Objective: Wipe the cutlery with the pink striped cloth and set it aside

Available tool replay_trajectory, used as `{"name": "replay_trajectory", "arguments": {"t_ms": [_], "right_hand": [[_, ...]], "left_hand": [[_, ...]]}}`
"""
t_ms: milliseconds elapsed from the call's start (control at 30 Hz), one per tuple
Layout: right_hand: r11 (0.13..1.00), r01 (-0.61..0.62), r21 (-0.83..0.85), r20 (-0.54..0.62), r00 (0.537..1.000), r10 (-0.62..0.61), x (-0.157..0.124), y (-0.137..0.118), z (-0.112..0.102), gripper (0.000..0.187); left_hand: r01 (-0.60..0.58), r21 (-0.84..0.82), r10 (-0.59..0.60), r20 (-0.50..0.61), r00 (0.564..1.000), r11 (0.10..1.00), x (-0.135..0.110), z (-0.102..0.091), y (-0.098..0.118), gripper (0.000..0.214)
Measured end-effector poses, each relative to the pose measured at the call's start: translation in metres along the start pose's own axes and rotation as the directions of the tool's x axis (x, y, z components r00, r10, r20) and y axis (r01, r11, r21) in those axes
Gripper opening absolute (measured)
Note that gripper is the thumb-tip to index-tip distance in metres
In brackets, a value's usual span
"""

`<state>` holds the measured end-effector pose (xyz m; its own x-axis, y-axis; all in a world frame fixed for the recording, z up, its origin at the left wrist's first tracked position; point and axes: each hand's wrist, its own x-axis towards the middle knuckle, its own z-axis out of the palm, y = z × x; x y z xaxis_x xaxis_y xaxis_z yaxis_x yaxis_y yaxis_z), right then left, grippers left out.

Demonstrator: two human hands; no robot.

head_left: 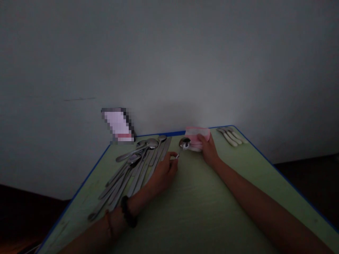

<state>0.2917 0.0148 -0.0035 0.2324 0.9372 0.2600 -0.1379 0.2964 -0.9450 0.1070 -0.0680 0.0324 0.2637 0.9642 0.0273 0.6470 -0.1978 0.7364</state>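
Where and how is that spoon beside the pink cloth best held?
I'd take the spoon by its handle, from the left, like the left grip: it's slim and slants down that way, while the rounded bowl sits beside the pink cloth.

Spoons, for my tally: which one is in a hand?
The spoon in the left hand, bowl near the pink cloth; the other spoons lie on the table.

Spoon (184, 142) beside pink cloth (192, 135)
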Motion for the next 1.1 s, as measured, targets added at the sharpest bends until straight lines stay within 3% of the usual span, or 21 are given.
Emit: {"name": "replay_trajectory", "arguments": {"t_ms": [133, 267, 367, 467, 533, 633, 767, 900, 1000, 1100], "right_hand": [[0.997, 0.068, -0.044, 0.063, 0.996, -0.065, -0.005, -0.007, 0.004, 0.022], [0.995, 0.052, 0.083, 0.213, 0.975, -0.068, -0.008, -0.007, 0.005, 0.018], [0.997, -0.009, 0.073, 0.206, 0.979, -0.007, -0.006, -0.005, 0.001, 0.033], [0.999, -0.026, -0.047, 0.200, 0.979, 0.034, -0.003, -0.006, -0.001, 0.028], [0.998, -0.037, -0.049, 0.262, 0.964, 0.048, -0.004, -0.009, 0.000, 0.022], [0.999, -0.051, 0.000, 0.367, 0.929, 0.047, -0.007, -0.013, 0.004, 0.038], [0.979, 0.091, -0.184, 0.487, 0.873, 0.010, -0.009, -0.011, 0.005, 0.047], [0.913, 0.221, -0.343, 0.501, 0.865, -0.021, -0.008, -0.007, 0.002, 0.037], [0.909, 0.219, -0.354, 0.499, 0.866, -0.014, -0.008, -0.006, 0.002, 0.031], [0.919, 0.196, -0.341, 0.443, 0.896, -0.027, -0.008, -0.007, 0.002, 0.032]], "left_hand": [[0.002, -0.042, -0.001, 0.007, 1.000, 0.999, 0.003, 0.003, -0.005, 0.036], [0.000, -0.046, 0.002, 0.024, 1.000, 0.999, 0.007, 0.000, -0.008, 0.039], [0.012, -0.041, -0.011, 0.021, 1.000, 0.999, 0.009, -0.001, -0.007, 0.038], [0.006, -0.021, -0.006, 0.017, 1.000, 1.000, 0.007, -0.001, -0.005, 0.037], [-0.006, -0.008, 0.006, 0.010, 1.000, 1.000, 0.005, -0.001, -0.003, 0.035], [-0.038, 0.019, 0.038, 0.006, 0.999, 0.999, 0.002, 0.000, -0.003, 0.032], [-0.078, 0.050, 0.077, 0.038, 0.996, 0.996, 0.000, 0.003, -0.005, 0.031], [-0.096, 0.079, 0.092, 0.053, 0.994, 0.992, 0.000, 0.006, -0.009, 0.030], [-0.092, 0.064, 0.088, 0.061, 0.994, 0.994, 0.000, 0.006, -0.009, 0.031], [-0.070, 0.024, 0.068, 0.088, 0.994, 0.997, 0.001, 0.005, -0.007, 0.034]]}}
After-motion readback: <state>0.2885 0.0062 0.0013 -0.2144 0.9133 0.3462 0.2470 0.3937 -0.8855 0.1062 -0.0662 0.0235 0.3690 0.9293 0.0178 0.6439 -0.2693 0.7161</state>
